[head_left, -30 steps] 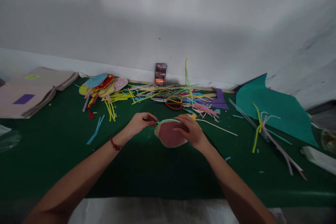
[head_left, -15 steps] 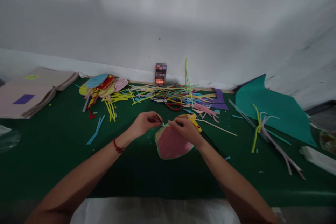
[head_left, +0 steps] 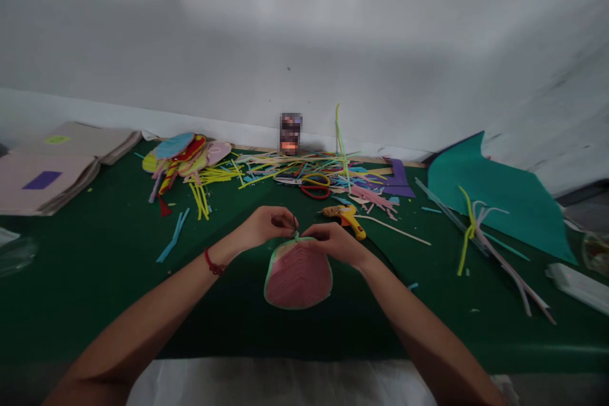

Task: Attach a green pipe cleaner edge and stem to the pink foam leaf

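A pink fan-shaped paper piece with a green rim (head_left: 298, 276) hangs upright over the green table (head_left: 95, 266), its narrow top between my two hands. My left hand (head_left: 266, 226) pinches a thin stem at that top. From the right, my right hand (head_left: 333, 242) grips the same top edge, fingertips almost touching the left hand's. A yellow glue gun (head_left: 348, 218) lies on the table just beyond my right hand.
Behind the hands lies a heap of coloured strips with red-and-yellow scissors (head_left: 311, 185). Finished coloured fans (head_left: 183, 155) are stacked at the back left, beige sheets (head_left: 52, 168) at the far left. A teal sheet (head_left: 499, 200) and long sticks (head_left: 495, 254) lie to the right.
The pink piece has turned from lying flat under my right hand to hanging down by its top. My right hand slid left to meet the left hand, uncovering the glue gun.
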`<state>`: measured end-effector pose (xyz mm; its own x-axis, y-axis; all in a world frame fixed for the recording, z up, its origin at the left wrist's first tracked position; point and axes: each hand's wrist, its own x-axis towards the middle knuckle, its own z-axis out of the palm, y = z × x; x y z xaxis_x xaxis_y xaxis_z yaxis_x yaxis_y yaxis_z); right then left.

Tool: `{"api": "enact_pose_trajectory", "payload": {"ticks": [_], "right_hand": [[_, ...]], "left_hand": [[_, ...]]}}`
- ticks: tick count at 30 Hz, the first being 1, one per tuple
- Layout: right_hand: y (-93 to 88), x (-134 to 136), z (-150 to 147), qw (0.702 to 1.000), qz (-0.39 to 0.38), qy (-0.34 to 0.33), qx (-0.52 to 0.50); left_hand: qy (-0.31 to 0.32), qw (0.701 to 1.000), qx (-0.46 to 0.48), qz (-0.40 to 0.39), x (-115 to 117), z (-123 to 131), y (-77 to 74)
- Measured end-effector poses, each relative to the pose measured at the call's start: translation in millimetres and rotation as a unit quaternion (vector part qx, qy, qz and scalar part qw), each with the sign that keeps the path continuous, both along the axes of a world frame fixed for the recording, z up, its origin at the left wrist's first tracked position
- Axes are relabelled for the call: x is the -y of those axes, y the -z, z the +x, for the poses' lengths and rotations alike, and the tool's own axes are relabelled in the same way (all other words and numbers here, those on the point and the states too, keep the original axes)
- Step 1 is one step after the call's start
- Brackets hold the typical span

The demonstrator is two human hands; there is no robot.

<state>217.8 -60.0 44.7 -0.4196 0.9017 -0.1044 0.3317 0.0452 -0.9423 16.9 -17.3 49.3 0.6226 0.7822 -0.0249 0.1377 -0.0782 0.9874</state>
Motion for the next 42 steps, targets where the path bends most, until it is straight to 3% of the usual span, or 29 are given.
{"api": "enact_pose_trajectory", "payload": {"ticks": [6,10,20,23,27,30,36,42], "right_hand": [[5.9,5,-3,0.992,-0.028,0.060,-0.107],[11.0,8,-3,0.982,-0.086,0.066,-0.157],[9.4,8,-3,0.986,-0.093,0.053,-0.127],[1.6,9,-3,0.990,-0.085,0.002,-0.108],[-7.5,8,-2,0.995,-0.051,-0.022,-0.082],[-10.4,6,0,0.997,-0.034,-0.033,-0.056],[-16.7,7,0,0.997,0.048,-0.062,0.025],[-24.1,14,-3,0.990,0.111,-0.071,0.057]], "left_hand": [[-0.039,0.998,0.044,-0.035,-1,4,10.1],[-0.010,0.997,0.065,-0.035,2,4,11.8],[0.042,0.999,0.029,-0.013,9,0,2.6],[0.059,0.996,0.037,0.057,11,-1,-3.5],[0.011,0.987,-0.006,0.159,11,-3,-9.8],[0.018,0.992,-0.075,0.104,9,-6,-12.3],[0.131,0.980,-0.131,-0.076,8,-11,-23.8],[0.102,0.979,-0.078,-0.157,2,-4,-19.9]]}}
